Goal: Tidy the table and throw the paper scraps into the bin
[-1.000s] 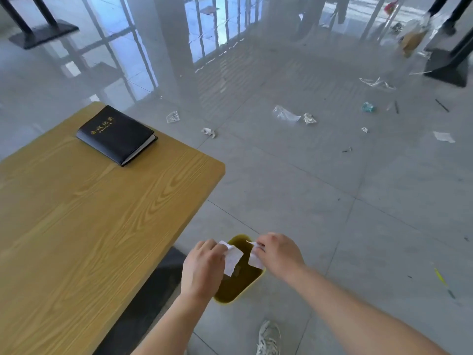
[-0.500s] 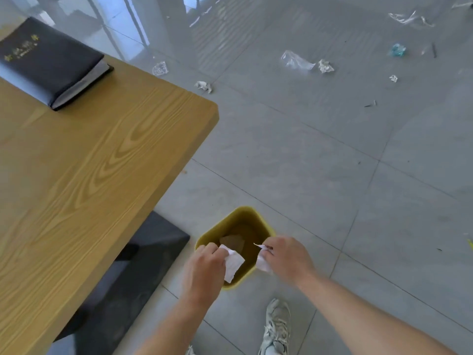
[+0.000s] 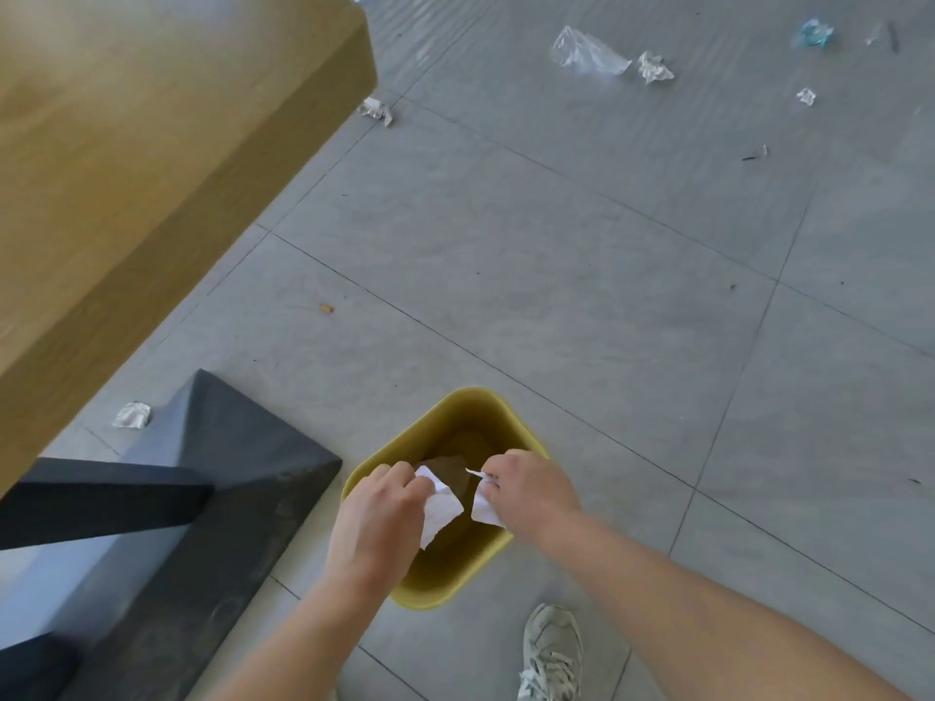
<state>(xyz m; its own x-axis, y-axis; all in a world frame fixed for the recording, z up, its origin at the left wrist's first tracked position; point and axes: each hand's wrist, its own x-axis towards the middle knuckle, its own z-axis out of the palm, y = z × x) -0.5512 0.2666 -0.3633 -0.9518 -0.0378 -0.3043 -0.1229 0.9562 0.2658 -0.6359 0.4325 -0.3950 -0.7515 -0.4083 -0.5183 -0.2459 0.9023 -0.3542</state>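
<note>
Because both scraps had to fall inside, the left hand [image 3: 377, 518] pinched one white paper scrap [image 3: 439, 508] and the right hand [image 3: 531, 490] another paper piece [image 3: 486, 508] directly over the yellow bin [image 3: 475, 407].

Setting: probably an office or canteen-type public room, though the narrow downward view leaves this uncertain. Evidence: large grey glossy floor tiles [image 3: 582, 255]; wood-grain table [image 3: 152, 144] with a thick top on a black metal pedestal base [image 3: 212, 498]; small yellow bin [image 3: 455, 569] standing on the floor; crumpled paper [image 3: 655, 67] and a clear plastic wrapper [image 3: 587, 53] littering the tiles.
</note>
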